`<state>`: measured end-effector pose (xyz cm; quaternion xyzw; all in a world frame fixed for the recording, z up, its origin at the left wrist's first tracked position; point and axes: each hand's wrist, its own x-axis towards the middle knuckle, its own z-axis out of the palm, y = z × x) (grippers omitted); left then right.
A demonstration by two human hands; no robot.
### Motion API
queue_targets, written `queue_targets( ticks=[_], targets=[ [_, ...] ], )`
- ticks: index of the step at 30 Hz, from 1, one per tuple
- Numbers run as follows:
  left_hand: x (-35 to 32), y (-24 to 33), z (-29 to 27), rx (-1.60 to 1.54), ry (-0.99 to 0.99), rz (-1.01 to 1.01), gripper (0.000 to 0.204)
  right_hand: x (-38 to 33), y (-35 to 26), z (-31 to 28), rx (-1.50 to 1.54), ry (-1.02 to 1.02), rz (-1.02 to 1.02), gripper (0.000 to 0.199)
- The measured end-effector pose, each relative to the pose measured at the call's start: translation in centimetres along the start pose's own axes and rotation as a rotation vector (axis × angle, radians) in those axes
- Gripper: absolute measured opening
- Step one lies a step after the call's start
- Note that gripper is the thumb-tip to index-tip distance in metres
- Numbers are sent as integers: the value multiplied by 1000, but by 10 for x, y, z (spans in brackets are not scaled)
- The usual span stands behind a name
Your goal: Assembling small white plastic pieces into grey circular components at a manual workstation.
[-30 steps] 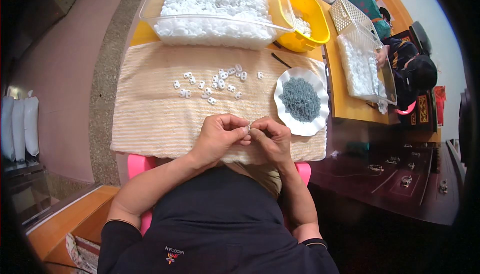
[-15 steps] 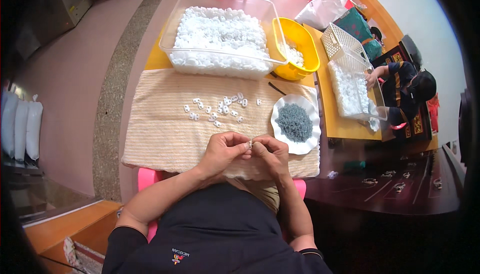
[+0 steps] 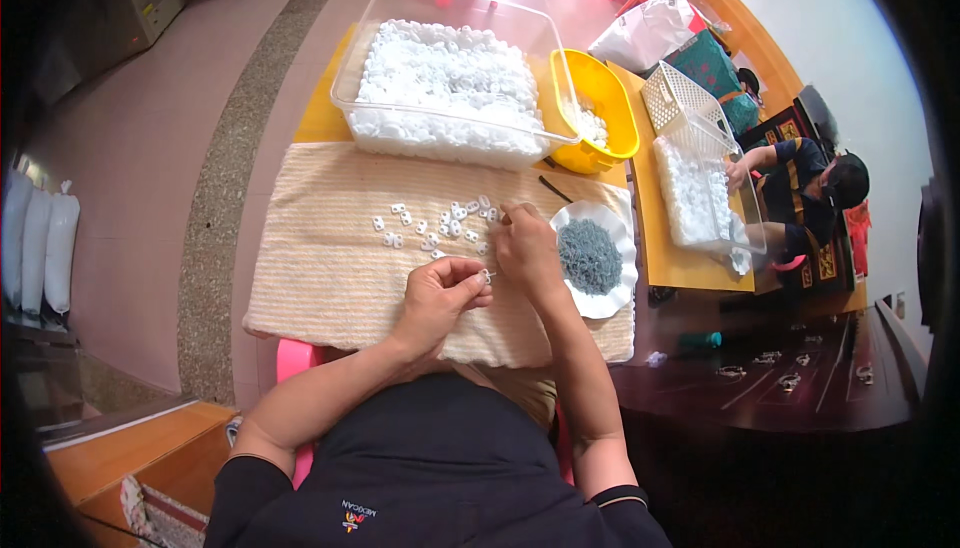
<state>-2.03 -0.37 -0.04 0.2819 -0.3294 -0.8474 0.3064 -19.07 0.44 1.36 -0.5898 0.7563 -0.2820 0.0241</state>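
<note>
My left hand [image 3: 440, 295] is closed, its thumb and finger pinching a small white plastic piece [image 3: 486, 277] above the front of the towel. Farther forward and to the right, my right hand [image 3: 528, 248] reaches down to the towel with its fingers drawn together. Its fingertips, and anything between them, are hidden. Beside it on the left lie several loose white two-hole plastic pieces [image 3: 456, 227]. Just right of this hand stands a white wavy-rimmed dish [image 3: 598, 305] heaped with small, thin grey-blue parts [image 3: 588, 256].
A striped beige towel [image 3: 330, 248] covers the near table. Behind it stand a clear bin [image 3: 455, 153] of white pieces and a yellow tub [image 3: 612, 98]. A black stick-like item [image 3: 553, 188] lies near the dish. At right, a co-worker [image 3: 810, 173] handles another white-filled bin [image 3: 690, 188].
My right hand has left my left hand and moved forward over the towel, covering the spot where a lone white piece lay. My left hand stays near its place, still pinching its piece.
</note>
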Motion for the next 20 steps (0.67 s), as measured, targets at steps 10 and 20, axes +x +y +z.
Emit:
queue_targets(
  ticks=[10,20],
  targets=[
    [0,2,1,-19,9,11,12,6,-4,11,-155,-70,21,22],
    [4,3,-3,-26,43,64,14,-18,6,0,436,9,14,18]
  ],
)
